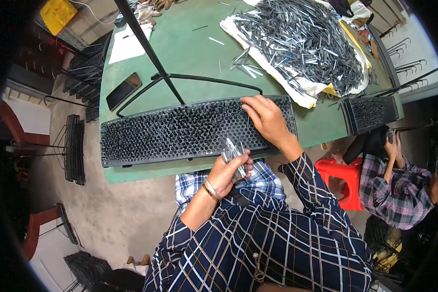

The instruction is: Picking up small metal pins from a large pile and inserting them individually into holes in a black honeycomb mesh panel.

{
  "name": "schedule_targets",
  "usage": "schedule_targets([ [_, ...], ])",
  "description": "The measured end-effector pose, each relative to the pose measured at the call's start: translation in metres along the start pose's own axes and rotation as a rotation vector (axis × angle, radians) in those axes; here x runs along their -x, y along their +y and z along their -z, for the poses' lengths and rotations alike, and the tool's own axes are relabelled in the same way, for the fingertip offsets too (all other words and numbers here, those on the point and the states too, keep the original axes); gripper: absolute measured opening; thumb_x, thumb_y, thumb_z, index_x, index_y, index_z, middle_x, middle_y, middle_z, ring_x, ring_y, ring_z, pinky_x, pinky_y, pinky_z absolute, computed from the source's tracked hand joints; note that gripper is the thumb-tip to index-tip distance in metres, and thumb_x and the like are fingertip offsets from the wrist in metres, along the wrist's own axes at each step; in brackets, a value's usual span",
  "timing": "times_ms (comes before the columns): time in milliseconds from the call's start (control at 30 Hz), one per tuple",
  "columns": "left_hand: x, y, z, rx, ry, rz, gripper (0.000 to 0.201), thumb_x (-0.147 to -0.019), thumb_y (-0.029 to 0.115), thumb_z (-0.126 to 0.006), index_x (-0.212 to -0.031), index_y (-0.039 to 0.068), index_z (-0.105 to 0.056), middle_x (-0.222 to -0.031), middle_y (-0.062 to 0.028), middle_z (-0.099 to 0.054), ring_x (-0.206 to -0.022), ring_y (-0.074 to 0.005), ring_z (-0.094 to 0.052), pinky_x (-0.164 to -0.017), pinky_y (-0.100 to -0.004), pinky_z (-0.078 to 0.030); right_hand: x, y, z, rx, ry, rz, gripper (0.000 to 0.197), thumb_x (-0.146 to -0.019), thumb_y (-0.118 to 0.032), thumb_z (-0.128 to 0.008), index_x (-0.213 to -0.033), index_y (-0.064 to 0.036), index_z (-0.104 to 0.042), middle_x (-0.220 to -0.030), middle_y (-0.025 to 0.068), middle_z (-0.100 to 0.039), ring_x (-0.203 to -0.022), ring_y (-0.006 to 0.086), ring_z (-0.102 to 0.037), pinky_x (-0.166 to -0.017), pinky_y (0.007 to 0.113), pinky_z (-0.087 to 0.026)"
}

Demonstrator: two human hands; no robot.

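Observation:
A long black rack (180, 134) full of small round holes lies along the near edge of the green table. Dark thin strips stand upright in many holes, densest at its left and middle; more open holes show toward the right. My left hand (226, 170) is closed round a bundle of thin dark, shiny strips (233, 152) just in front of the rack. Over the rack's right part is my right hand (267, 119), its fingertips pinched together close to the holes. Whatever lies between those fingertips is too small to make out.
A black rod frame (148, 51) rises from the rack. A large heap of strips (301, 44) lies on a white sheet at the back right. A phone (124, 91) and paper (129, 44) lie left. Rightward are another rack (373, 114), a red stool (343, 182) and a seated person (399, 190).

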State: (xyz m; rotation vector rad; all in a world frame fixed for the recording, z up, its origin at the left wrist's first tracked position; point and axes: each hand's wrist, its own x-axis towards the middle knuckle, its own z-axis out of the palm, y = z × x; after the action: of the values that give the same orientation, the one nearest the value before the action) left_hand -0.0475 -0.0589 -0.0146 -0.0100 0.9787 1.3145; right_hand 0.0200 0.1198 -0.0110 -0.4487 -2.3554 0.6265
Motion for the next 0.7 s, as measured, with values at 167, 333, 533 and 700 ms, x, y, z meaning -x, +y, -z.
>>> schedule_targets([
  [167, 0.006, -0.003, 0.002, -0.027, -0.007, 0.0, 0.024, -0.086, 0.011, -0.057, -0.109, 0.003, -0.055, -0.086, -0.0053, -0.06, -0.076, -0.0138, -0.059, -0.063, -0.0267, -0.052, -0.004, 0.0, 0.004, 0.13, -0.088, 0.076, 0.019, -0.081, -0.011, -0.062, -0.099, -0.0043, -0.062, -0.087, 0.0096, -0.059, -0.074, 0.0263, -0.056, -0.066, 0.035, -0.043],
  [333, 0.006, -0.004, 0.004, -0.015, -0.014, 0.052, 0.024, -0.086, 0.01, -0.057, -0.108, 0.003, -0.054, -0.086, -0.0047, -0.059, -0.077, -0.0139, -0.059, -0.064, -0.0276, -0.053, -0.005, -0.007, 0.007, 0.219, -0.135, 0.13, 0.018, -0.079, -0.01, -0.062, -0.097, -0.0044, -0.062, -0.085, 0.0086, -0.055, -0.072, 0.0253, -0.055, -0.065, 0.035, -0.043],
  [533, 0.009, -0.003, 0.006, -0.001, -0.018, 0.107, 0.023, -0.086, 0.01, -0.056, -0.108, 0.005, -0.054, -0.087, -0.0038, -0.057, -0.08, -0.0149, -0.059, -0.068, -0.0316, -0.056, 0.0, 0.002, 0.028, 0.242, -0.241, 0.27, 0.023, -0.07, -0.007, -0.059, -0.093, -0.0053, -0.063, -0.087, 0.0068, -0.054, -0.074, 0.0229, -0.056, -0.066, 0.034, -0.043],
  [700, 0.002, -0.008, 0.01, -0.031, -0.032, 0.054, 0.025, -0.085, 0.009, -0.059, -0.109, 0.002, -0.054, -0.087, -0.0041, -0.058, -0.077, -0.0149, -0.061, -0.064, -0.0297, -0.056, 0.005, 0.011, 0.023, 0.328, -0.367, 0.359, 0.019, -0.072, -0.009, -0.054, -0.089, -0.0064, -0.062, -0.087, 0.0057, -0.053, -0.075, 0.0184, -0.056, -0.064, 0.031, -0.041],
])
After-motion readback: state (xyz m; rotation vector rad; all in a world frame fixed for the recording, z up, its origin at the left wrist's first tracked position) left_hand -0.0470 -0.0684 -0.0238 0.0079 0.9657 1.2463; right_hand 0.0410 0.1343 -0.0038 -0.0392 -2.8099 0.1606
